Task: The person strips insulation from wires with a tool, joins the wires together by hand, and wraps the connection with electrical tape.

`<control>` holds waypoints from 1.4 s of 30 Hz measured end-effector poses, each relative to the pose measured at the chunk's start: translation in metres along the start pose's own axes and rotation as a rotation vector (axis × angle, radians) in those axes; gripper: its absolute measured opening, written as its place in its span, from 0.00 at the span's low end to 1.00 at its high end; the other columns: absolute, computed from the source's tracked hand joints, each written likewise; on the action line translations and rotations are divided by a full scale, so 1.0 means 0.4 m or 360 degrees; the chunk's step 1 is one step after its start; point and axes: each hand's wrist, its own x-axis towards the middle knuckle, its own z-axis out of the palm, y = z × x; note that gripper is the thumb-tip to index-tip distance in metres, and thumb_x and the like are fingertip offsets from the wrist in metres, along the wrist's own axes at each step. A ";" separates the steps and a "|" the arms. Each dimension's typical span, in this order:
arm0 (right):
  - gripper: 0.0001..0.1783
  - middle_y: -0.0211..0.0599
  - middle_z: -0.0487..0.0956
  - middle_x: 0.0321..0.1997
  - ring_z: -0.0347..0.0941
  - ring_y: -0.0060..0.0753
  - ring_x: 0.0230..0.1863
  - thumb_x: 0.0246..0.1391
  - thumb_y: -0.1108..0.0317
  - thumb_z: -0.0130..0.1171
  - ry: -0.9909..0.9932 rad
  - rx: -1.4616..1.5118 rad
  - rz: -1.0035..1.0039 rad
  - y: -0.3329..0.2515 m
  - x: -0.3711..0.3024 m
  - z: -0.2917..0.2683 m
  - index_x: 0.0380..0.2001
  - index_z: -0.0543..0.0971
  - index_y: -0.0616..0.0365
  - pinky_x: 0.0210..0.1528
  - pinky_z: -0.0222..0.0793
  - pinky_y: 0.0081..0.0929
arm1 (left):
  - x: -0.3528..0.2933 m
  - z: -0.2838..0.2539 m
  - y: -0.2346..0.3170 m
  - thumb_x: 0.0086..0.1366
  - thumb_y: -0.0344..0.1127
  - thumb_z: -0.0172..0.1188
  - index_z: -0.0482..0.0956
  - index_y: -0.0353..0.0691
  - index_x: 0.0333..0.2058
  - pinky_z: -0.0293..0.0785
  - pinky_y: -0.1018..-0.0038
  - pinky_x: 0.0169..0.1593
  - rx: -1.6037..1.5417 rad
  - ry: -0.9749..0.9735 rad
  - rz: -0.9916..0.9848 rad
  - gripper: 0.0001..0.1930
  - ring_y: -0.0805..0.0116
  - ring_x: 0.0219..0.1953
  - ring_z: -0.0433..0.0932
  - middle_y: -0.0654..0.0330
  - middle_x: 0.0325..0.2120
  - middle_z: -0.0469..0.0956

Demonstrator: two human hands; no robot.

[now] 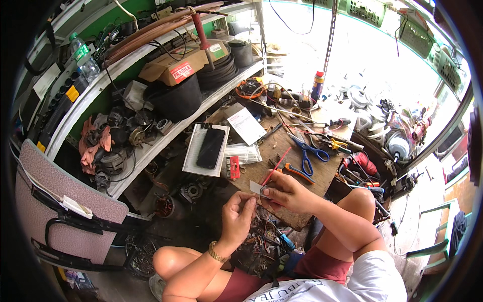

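In front of my lap, my two hands meet near the table's front corner. My right hand is closed around a thin red stick that slants up to the right. A small whitish flat piece stands out between the hands, by the right thumb and fingertips. My left hand, with a gold watch on its wrist, is pinched just below that piece. Whatever lies between the left fingertips is too small to make out. Blue-handled scissors and orange-handled pliers lie beyond the right hand.
On the wooden table are a black phone on a white pad, a white paper sheet and a small red packet. Shelves with a black bucket stand left. A red power tool lies right, among several hand tools.
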 end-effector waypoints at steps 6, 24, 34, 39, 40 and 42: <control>0.12 0.29 0.73 0.25 0.66 0.16 0.23 0.62 0.65 0.49 0.0051 0.0031 -0.0050 -0.002 -0.001 0.002 0.43 0.67 0.60 0.24 0.61 0.15 | -0.001 0.001 -0.005 0.65 0.30 0.54 0.73 0.36 0.33 0.58 0.87 0.23 0.0148 0.0016 0.0132 0.04 0.88 0.20 0.61 0.73 0.19 0.69; 0.09 0.29 0.71 0.24 0.63 0.15 0.23 0.62 0.67 0.49 -0.0070 0.0101 -0.0059 -0.032 -0.009 0.007 0.41 0.65 0.59 0.23 0.59 0.14 | -0.013 -0.007 -0.015 0.64 0.28 0.55 0.73 0.35 0.30 0.57 0.85 0.22 0.0359 0.0019 0.0324 0.04 0.88 0.20 0.61 0.73 0.16 0.68; 0.09 0.30 0.71 0.24 0.62 0.16 0.20 0.62 0.67 0.49 -0.0057 0.0134 -0.0039 -0.030 -0.012 0.008 0.39 0.64 0.59 0.20 0.58 0.14 | -0.013 0.006 -0.014 0.64 0.28 0.55 0.73 0.35 0.30 0.57 0.85 0.22 0.0341 0.0031 0.0342 0.04 0.88 0.19 0.61 0.73 0.16 0.68; 0.09 0.31 0.72 0.23 0.63 0.16 0.20 0.61 0.67 0.50 -0.0055 0.0089 -0.0043 -0.023 -0.014 -0.002 0.38 0.64 0.59 0.20 0.58 0.14 | -0.009 -0.002 -0.021 0.63 0.29 0.56 0.73 0.35 0.30 0.56 0.84 0.21 0.0425 0.0018 0.0384 0.04 0.88 0.19 0.60 0.72 0.15 0.67; 0.09 0.30 0.72 0.23 0.63 0.16 0.20 0.61 0.66 0.50 -0.0046 0.0092 -0.0079 -0.024 -0.014 -0.003 0.38 0.65 0.59 0.20 0.58 0.14 | -0.009 -0.005 -0.021 0.63 0.29 0.56 0.73 0.35 0.30 0.56 0.84 0.21 0.0454 0.0013 0.0386 0.05 0.88 0.18 0.60 0.72 0.15 0.67; 0.09 0.30 0.73 0.23 0.64 0.16 0.20 0.61 0.65 0.51 -0.0027 0.0096 -0.0149 -0.030 -0.014 -0.004 0.37 0.65 0.58 0.20 0.58 0.14 | -0.012 0.001 -0.008 0.63 0.30 0.56 0.73 0.35 0.30 0.56 0.83 0.21 0.0472 0.0009 0.0382 0.05 0.87 0.18 0.60 0.72 0.14 0.67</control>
